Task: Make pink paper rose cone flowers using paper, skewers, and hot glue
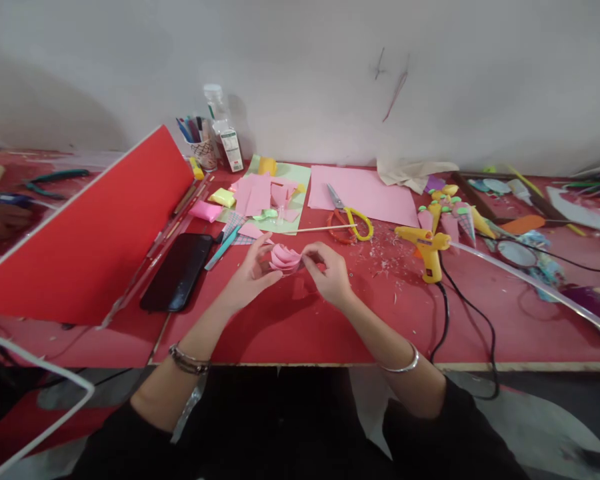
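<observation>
A pink layered paper flower is held above the red table, between my two hands. My left hand curves round its left side, thumb below and fingers above. At its right edge my right hand pinches with thumb and forefinger, on the flower's edge as far as shows. Just beyond the hands lie a thin wooden stick and scissors with red and yellow handles. A turquoise cutter lies left of my left hand.
A yellow glue gun with a black cable is at the right. A black phone and a slanted red board are at the left. Pink sheets, a pen cup and bottles line the back.
</observation>
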The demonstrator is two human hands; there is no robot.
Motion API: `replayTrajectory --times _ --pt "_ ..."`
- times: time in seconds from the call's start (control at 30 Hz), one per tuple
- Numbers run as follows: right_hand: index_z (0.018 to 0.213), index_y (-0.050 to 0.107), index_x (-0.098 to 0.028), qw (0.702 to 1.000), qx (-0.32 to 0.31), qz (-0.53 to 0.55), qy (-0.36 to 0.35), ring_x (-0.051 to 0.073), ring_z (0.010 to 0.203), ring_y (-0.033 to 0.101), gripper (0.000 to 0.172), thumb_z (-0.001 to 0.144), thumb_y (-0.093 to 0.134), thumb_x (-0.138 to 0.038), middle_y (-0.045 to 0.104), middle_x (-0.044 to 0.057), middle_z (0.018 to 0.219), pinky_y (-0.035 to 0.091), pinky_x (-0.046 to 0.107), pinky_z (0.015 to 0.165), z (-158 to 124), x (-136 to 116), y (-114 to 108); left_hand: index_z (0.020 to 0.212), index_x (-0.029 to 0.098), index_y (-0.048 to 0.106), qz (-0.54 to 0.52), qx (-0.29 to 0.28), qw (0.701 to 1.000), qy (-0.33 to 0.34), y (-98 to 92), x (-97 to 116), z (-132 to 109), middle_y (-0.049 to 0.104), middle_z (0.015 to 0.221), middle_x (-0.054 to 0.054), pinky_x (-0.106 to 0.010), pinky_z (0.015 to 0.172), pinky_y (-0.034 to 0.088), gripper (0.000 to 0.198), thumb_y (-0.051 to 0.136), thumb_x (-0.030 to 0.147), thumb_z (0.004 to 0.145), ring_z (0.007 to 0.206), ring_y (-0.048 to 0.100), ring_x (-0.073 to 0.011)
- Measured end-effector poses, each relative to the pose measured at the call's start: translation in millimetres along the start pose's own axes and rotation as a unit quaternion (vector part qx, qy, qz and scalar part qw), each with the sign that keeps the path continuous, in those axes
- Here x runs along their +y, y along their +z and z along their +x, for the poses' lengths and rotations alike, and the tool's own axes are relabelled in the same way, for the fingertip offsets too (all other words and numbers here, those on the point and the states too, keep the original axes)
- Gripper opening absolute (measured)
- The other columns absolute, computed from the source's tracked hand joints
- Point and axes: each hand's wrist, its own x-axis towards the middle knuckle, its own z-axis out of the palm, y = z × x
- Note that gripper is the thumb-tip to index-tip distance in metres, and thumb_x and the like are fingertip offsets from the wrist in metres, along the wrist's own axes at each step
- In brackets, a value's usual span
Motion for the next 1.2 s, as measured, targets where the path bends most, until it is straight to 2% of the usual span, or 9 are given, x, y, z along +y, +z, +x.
replayTrajectory --times 0.17,0.23,0.33,0.43,0.57,0.63,0.8,1.0,1.2 --pt "0.071 0.048 -0.020 0.997 0.012 -0.059 -0.053 0.011 0.061 0.052 0.007 0.077 0.044 -0.020 0.053 0.001 0.067 0.044 0.024 0.059 2 1 -5 0.123 0.027 0.033 0.040 0.050 0.997 0.034 4.3 7 10 0.052 0.112 -0.009 -0.032 0.079 0.049 0.048 0.051 0.026 0.079 0.098 0.056 -0.0166" --pt "0.070 0.047 -0.019 0.998 0.029 -0.045 -0.043 0.011 0.058 0.051 0.006 0.076 0.045 -0.020 0.052 0.000 0.065 0.043 0.024 0.057 3 2 -5 0.121 0.024 0.036 0.065 0.055 0.995 0.044 6.2 7 14 0.053 0.111 -0.009 -0.031 0.079 0.049 0.047 0.053 0.025 0.077 0.099 0.056 -0.0169" --pt "0.076 0.044 -0.020 0.999 0.051 0.010 0.009 0.010 0.057 0.052 0.002 0.076 0.044 -0.021 0.050 -0.001 0.067 0.044 0.024 0.057 4 6 -3 0.118 0.021 0.039 0.117 0.068 0.989 0.057 7.8 5 21 0.054 0.110 -0.010 -0.031 0.082 0.047 0.045 0.054 0.024 0.075 0.101 0.054 -0.0174" --pt "0.091 0.042 -0.020 0.997 0.036 0.054 0.043 0.011 0.065 0.054 0.017 0.075 0.046 -0.023 0.051 0.002 0.081 0.046 0.025 0.061 4 9 -1 0.118 0.020 0.039 0.153 0.068 0.983 0.076 8.8 5 28 0.057 0.106 -0.009 -0.032 0.085 0.045 0.046 0.055 0.023 0.075 0.100 0.055 -0.0172" --pt "0.112 0.035 -0.021 0.998 -0.026 0.049 0.016 0.015 0.085 0.053 0.048 0.069 0.056 -0.025 0.047 0.010 0.106 0.047 0.029 0.072 3 11 0 0.116 0.019 0.040 0.158 0.048 0.980 0.114 11.7 5 38 0.058 0.106 -0.009 -0.033 0.085 0.045 0.045 0.056 0.027 0.075 0.098 0.056 -0.0182" --pt "0.115 0.034 -0.021 0.999 -0.035 0.026 0.009 0.017 0.090 0.051 0.054 0.068 0.059 -0.026 0.045 0.011 0.113 0.047 0.031 0.073 3 11 1 0.115 0.018 0.041 0.162 0.046 0.977 0.132 13.3 2 42 0.057 0.109 -0.010 -0.035 0.086 0.044 0.043 0.055 0.029 0.076 0.100 0.055 -0.0193" --pt "0.114 0.041 -0.021 1.000 -0.021 -0.020 0.011 0.015 0.079 0.054 0.047 0.070 0.056 -0.022 0.046 0.010 0.108 0.048 0.031 0.069 3 12 2 0.113 0.016 0.043 0.195 0.036 0.968 0.152 15.3 -7 46 0.057 0.106 -0.010 -0.037 0.089 0.042 0.039 0.052 0.032 0.078 0.101 0.053 -0.0204" --pt "0.111 0.046 -0.020 0.997 -0.027 -0.067 -0.027 0.020 0.096 0.050 0.043 0.070 0.055 -0.018 0.050 0.009 0.103 0.046 0.035 0.080 5 9 6 0.129 0.016 0.025 0.167 -0.031 0.977 0.129 15.8 -14 43 0.048 0.118 -0.014 -0.038 0.095 0.036 0.058 0.050 0.029 0.078 0.112 0.045 -0.0225" --pt "0.114 0.042 -0.020 0.985 -0.039 -0.143 -0.082 0.021 0.102 0.047 0.046 0.070 0.055 -0.017 0.048 0.010 0.105 0.041 0.040 0.090 7 8 6 0.128 0.015 0.024 0.137 -0.049 0.985 0.098 14.5 -18 42 0.047 0.119 -0.015 -0.041 0.093 0.037 0.067 0.056 0.019 0.069 0.110 0.046 -0.0242"
